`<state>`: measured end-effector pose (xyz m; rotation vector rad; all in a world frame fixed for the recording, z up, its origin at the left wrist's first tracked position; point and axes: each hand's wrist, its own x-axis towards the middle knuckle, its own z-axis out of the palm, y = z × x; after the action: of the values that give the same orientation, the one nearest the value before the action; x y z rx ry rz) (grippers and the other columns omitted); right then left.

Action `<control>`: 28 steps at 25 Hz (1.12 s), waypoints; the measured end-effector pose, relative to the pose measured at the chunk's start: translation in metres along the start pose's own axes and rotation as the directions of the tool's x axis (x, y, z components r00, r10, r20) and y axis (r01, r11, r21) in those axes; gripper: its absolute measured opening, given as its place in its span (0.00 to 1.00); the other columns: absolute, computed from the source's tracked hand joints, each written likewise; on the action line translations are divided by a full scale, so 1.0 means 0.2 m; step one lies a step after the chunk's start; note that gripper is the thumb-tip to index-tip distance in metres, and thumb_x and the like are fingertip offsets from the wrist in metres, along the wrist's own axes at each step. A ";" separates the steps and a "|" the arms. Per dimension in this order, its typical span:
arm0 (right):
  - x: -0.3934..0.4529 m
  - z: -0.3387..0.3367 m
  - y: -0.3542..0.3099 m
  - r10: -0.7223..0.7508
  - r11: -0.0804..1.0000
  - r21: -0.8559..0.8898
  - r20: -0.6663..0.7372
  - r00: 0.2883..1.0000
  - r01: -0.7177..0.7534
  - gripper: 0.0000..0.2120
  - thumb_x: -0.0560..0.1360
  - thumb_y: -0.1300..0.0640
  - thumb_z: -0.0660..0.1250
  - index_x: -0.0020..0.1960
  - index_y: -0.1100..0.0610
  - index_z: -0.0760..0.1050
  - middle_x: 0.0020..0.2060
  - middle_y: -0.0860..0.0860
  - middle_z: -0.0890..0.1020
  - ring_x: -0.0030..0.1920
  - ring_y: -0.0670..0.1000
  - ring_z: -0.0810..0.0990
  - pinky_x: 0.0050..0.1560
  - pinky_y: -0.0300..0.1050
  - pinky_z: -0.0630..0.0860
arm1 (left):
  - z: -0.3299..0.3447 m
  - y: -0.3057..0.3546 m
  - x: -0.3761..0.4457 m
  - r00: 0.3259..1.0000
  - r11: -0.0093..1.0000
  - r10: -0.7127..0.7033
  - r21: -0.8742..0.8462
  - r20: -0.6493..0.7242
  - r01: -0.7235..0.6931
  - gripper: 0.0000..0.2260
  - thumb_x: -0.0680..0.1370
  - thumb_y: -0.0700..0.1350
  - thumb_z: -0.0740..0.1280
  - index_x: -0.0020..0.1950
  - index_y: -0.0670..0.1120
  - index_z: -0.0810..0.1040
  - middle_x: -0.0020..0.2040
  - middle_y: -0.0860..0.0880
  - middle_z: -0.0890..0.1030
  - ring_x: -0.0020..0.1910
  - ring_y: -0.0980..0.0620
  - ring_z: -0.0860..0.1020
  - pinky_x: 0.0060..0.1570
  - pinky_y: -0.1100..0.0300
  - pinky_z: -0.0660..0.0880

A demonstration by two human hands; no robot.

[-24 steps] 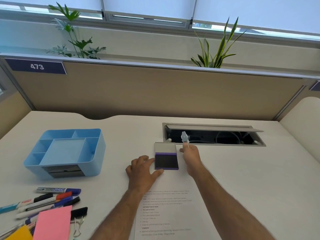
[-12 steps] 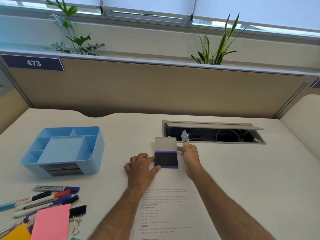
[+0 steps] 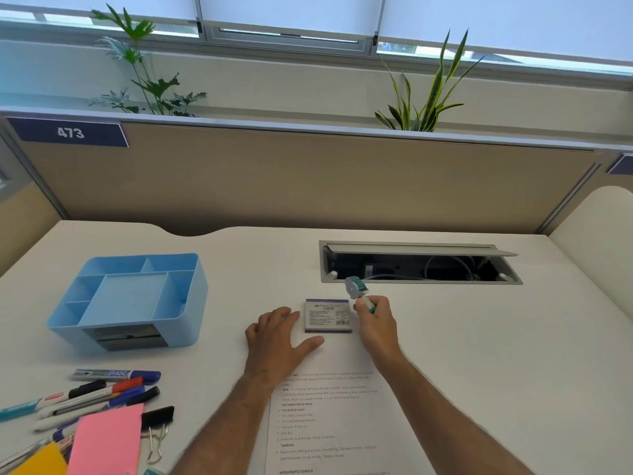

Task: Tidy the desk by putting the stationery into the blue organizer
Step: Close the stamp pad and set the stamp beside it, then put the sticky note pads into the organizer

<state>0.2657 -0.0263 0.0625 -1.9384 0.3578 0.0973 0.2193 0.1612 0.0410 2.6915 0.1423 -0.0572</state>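
My right hand (image 3: 376, 320) has its grip curled round a small teal-handled stamp (image 3: 358, 289); my left hand (image 3: 279, 337) lies flat, fingers relaxed, on the bench (image 3: 479, 337) — the closed stamp pad (image 3: 328, 316) sits between them. The blue organizer (image 3: 126, 301) stands well left.

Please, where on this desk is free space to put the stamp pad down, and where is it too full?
Free: the white desk right of the printed paper sheet, and the strip between the light blue plastic organizer and the grey cable hatch. Crowded: the near left corner, with marker pens and pink sticky notes.
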 end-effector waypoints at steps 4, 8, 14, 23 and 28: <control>-0.04 0.08 0.07 -0.269 0.943 -0.221 -0.066 0.961 0.249 0.05 0.80 0.50 0.63 0.53 0.51 0.70 0.49 0.49 0.80 0.45 0.47 0.79 0.42 0.41 0.81 | 0.00 -0.05 -0.07 0.997 0.990 0.063 0.123 0.040 -0.068 0.52 0.61 0.82 0.39 0.79 0.56 0.55 0.80 0.55 0.52 0.79 0.54 0.46 0.76 0.46 0.42; -0.05 0.15 0.16 -0.447 0.836 -0.386 -0.067 0.892 0.390 0.05 0.77 0.53 0.67 0.50 0.53 0.73 0.46 0.48 0.79 0.45 0.48 0.75 0.48 0.49 0.77 | 0.02 -0.08 -0.10 0.989 0.957 0.109 0.260 0.098 -0.131 0.52 0.63 0.82 0.37 0.80 0.55 0.42 0.80 0.53 0.39 0.78 0.52 0.36 0.74 0.41 0.35; -0.06 0.16 0.17 -0.485 0.815 -0.406 -0.084 0.871 0.414 0.08 0.75 0.54 0.68 0.52 0.56 0.75 0.47 0.51 0.81 0.46 0.50 0.77 0.52 0.48 0.76 | 0.04 -0.10 -0.10 0.988 0.945 0.118 0.295 0.097 -0.141 0.47 0.68 0.80 0.42 0.79 0.54 0.38 0.80 0.51 0.36 0.78 0.51 0.34 0.73 0.40 0.34; -0.12 0.11 0.14 -0.467 0.843 -0.338 -0.074 0.881 0.419 0.24 0.75 0.48 0.69 0.66 0.54 0.68 0.62 0.51 0.76 0.57 0.45 0.71 0.62 0.42 0.74 | 0.06 -0.13 -0.11 0.990 0.983 0.140 0.124 -0.001 -0.139 0.48 0.66 0.80 0.35 0.80 0.54 0.46 0.80 0.54 0.43 0.79 0.54 0.41 0.75 0.45 0.35; -0.28 0.19 0.11 -0.646 0.696 -0.397 0.018 0.763 0.598 0.26 0.75 0.45 0.65 0.69 0.54 0.67 0.69 0.52 0.72 0.70 0.53 0.68 0.72 0.53 0.65 | 0.02 -0.17 -0.22 0.989 0.994 0.110 -0.012 -0.099 -0.112 0.47 0.67 0.79 0.37 0.79 0.54 0.54 0.80 0.54 0.51 0.79 0.54 0.48 0.76 0.51 0.40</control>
<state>0.2099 0.0125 0.0419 -2.3626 -0.2907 -0.4395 0.1713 0.1855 0.0251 2.6803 0.0227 0.1097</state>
